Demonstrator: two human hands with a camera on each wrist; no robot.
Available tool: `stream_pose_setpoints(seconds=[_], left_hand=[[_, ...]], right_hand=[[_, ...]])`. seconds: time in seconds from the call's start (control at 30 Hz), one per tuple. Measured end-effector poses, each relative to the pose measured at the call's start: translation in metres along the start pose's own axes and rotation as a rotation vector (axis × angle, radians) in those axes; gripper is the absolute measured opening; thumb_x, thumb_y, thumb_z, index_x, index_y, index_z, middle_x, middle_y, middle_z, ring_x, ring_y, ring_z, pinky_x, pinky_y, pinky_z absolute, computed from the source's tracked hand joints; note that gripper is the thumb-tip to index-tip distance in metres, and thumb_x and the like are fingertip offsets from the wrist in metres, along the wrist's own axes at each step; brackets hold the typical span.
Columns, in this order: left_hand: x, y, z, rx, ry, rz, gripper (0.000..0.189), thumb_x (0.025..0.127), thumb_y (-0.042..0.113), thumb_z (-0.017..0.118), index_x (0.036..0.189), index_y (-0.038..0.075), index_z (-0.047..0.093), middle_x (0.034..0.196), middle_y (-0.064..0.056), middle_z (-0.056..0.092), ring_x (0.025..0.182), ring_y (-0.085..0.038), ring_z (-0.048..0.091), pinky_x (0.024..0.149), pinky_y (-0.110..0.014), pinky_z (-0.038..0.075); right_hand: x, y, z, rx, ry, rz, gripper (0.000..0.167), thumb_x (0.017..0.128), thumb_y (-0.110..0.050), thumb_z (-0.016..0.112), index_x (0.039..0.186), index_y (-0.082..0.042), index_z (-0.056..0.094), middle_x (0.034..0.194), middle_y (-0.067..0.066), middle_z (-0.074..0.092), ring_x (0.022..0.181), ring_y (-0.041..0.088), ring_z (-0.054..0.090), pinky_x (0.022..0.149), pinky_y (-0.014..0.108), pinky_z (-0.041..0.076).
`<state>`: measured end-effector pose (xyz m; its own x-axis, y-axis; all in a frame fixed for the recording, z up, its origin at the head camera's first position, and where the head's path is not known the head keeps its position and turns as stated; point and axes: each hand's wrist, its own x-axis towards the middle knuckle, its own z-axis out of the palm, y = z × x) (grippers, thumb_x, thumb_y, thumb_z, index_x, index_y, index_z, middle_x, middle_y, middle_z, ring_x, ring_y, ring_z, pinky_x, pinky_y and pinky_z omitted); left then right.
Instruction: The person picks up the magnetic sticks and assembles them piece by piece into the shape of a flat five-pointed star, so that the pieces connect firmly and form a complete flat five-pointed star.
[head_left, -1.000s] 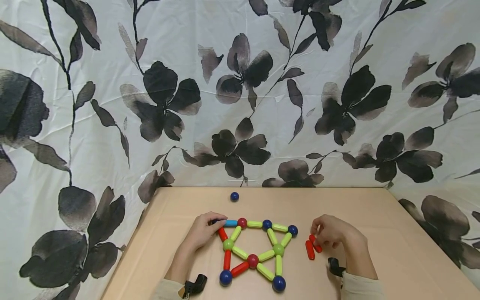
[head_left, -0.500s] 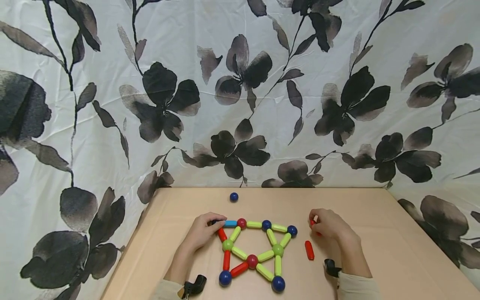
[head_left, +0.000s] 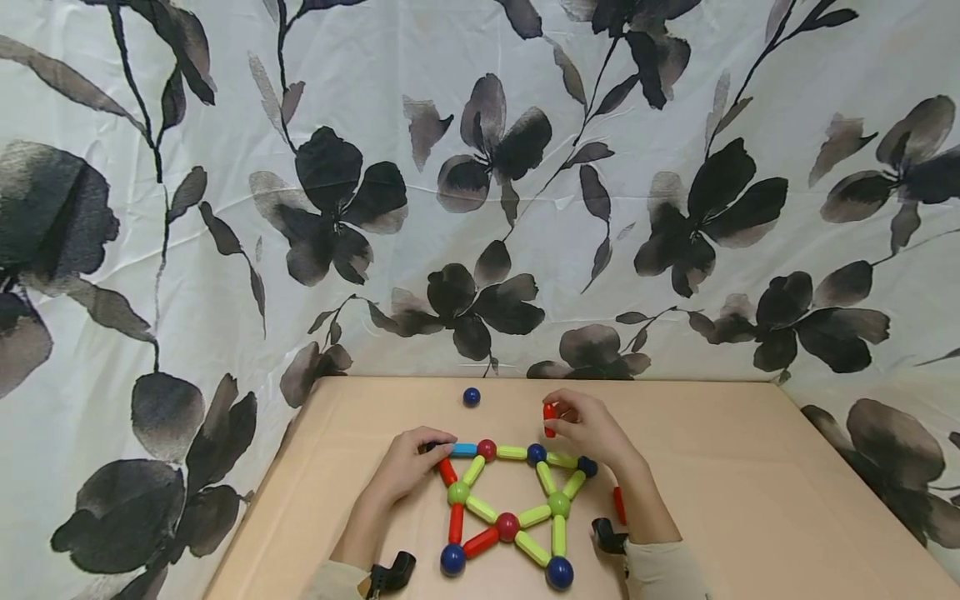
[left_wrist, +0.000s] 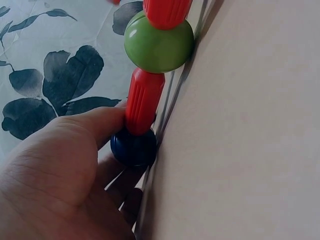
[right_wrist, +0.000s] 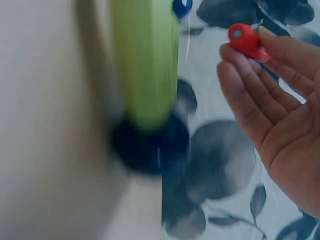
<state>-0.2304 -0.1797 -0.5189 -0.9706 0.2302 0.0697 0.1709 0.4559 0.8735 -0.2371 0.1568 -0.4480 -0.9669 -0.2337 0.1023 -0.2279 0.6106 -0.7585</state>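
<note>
A flat frame of magnetic rods and balls lies on the table, with a red ball [head_left: 507, 527] in its middle and green balls [head_left: 559, 504] to the sides. My left hand [head_left: 405, 462] holds the dark blue ball [left_wrist: 133, 146] at its far left corner, thumb on one side and fingers on the other. From that ball run a light blue rod [head_left: 463, 450] and a red rod [left_wrist: 145, 100]. Just beyond the frame's far side, my right hand [head_left: 596, 429] pinches a loose red magnetic rod [head_left: 550, 419] between thumb and fingertips, roughly upright in the head view.
A single blue ball [head_left: 471, 397] lies near the table's far edge. One more red rod [head_left: 618, 506] rests right of the frame, partly behind my right forearm. Behind the wooden table [head_left: 750, 467] hangs a white cloth [head_left: 585, 250] with dark flowers.
My right hand has taken one of the two loose red rods from the table's right and carried it left and away, over the frame's far side. The left hand keeps its place.
</note>
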Motion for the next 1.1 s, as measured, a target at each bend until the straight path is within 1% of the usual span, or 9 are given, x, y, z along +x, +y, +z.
stream_pose_setpoints(seconds=[0.1,0.2,0.37,0.5,0.53,0.73,0.87,0.97,1.1], left_hand=[[0.0,0.001,0.001,-0.004,-0.011,0.002,0.017,0.1,0.026,0.072,0.113,0.02,0.08,0.114,0.006,0.074,0.117,-0.022,0.065,0.108,-0.051,0.049],[-0.001,0.002,0.001,-0.007,-0.015,-0.005,0.018,0.1,0.027,0.072,0.114,0.02,0.08,0.114,0.006,0.074,0.117,-0.022,0.065,0.109,-0.051,0.049],[-0.001,0.001,0.001,-0.006,-0.017,-0.007,0.018,0.099,0.026,0.072,0.114,0.019,0.08,0.113,0.006,0.074,0.116,-0.022,0.065,0.108,-0.051,0.049],[0.0,0.0,0.002,-0.008,-0.023,-0.001,0.017,0.099,0.026,0.072,0.113,0.02,0.08,0.113,0.005,0.074,0.115,-0.022,0.065,0.108,-0.051,0.049],[0.0,-0.001,0.002,-0.004,-0.023,0.006,0.017,0.099,0.026,0.072,0.113,0.02,0.08,0.113,0.005,0.074,0.115,-0.022,0.065,0.107,-0.051,0.049],[0.001,-0.002,0.002,-0.008,-0.011,0.0,0.017,0.099,0.026,0.072,0.113,0.021,0.081,0.113,0.006,0.074,0.115,-0.022,0.065,0.108,-0.051,0.049],[0.0,-0.003,0.002,-0.011,-0.013,-0.004,0.017,0.099,0.026,0.073,0.113,0.021,0.081,0.113,0.007,0.074,0.115,-0.02,0.065,0.108,-0.05,0.049],[-0.001,-0.003,0.001,-0.017,-0.015,-0.008,0.016,0.098,0.026,0.073,0.112,0.021,0.081,0.112,0.007,0.074,0.115,-0.019,0.065,0.108,-0.05,0.049],[-0.001,-0.002,-0.001,-0.021,-0.004,-0.008,0.015,0.098,0.025,0.073,0.111,0.021,0.081,0.112,0.007,0.075,0.114,-0.019,0.065,0.107,-0.049,0.049]], right_hand=[[0.008,-0.005,0.015,-0.007,-0.009,0.006,0.028,0.093,-0.006,0.076,0.12,-0.012,0.07,0.099,0.0,0.07,0.087,0.016,0.063,0.08,0.028,0.055],[0.012,-0.007,0.028,-0.036,-0.029,0.02,0.028,0.093,-0.006,0.076,0.12,-0.009,0.07,0.098,0.001,0.07,0.086,0.016,0.063,0.079,0.03,0.057],[0.013,-0.006,0.043,-0.127,-0.089,0.073,0.036,0.097,-0.007,0.072,0.132,-0.007,0.067,0.102,0.005,0.069,0.088,0.019,0.062,0.082,0.037,0.06],[0.012,-0.003,0.048,-0.144,-0.117,0.105,0.042,0.099,-0.011,0.07,0.141,-0.009,0.063,0.104,0.006,0.068,0.088,0.019,0.06,0.083,0.038,0.058],[0.012,-0.002,0.048,-0.143,-0.121,0.108,0.043,0.1,-0.012,0.07,0.142,-0.009,0.062,0.105,0.006,0.068,0.088,0.019,0.06,0.083,0.037,0.058],[0.011,-0.002,0.049,-0.14,-0.135,0.117,0.046,0.1,-0.014,0.07,0.145,-0.012,0.061,0.105,0.006,0.068,0.087,0.019,0.058,0.08,0.035,0.056],[0.01,-0.001,0.048,-0.15,-0.145,0.13,0.05,0.099,-0.016,0.071,0.147,-0.013,0.059,0.102,0.004,0.067,0.084,0.018,0.058,0.075,0.03,0.054],[0.008,-0.002,0.043,-0.163,-0.103,0.115,0.051,0.098,-0.018,0.073,0.147,-0.012,0.059,0.1,0.003,0.068,0.083,0.016,0.06,0.074,0.03,0.055],[0.003,-0.004,0.03,-0.168,0.014,0.072,0.047,0.097,-0.019,0.075,0.141,-0.01,0.063,0.106,0.006,0.071,0.091,0.017,0.065,0.083,0.038,0.058]])
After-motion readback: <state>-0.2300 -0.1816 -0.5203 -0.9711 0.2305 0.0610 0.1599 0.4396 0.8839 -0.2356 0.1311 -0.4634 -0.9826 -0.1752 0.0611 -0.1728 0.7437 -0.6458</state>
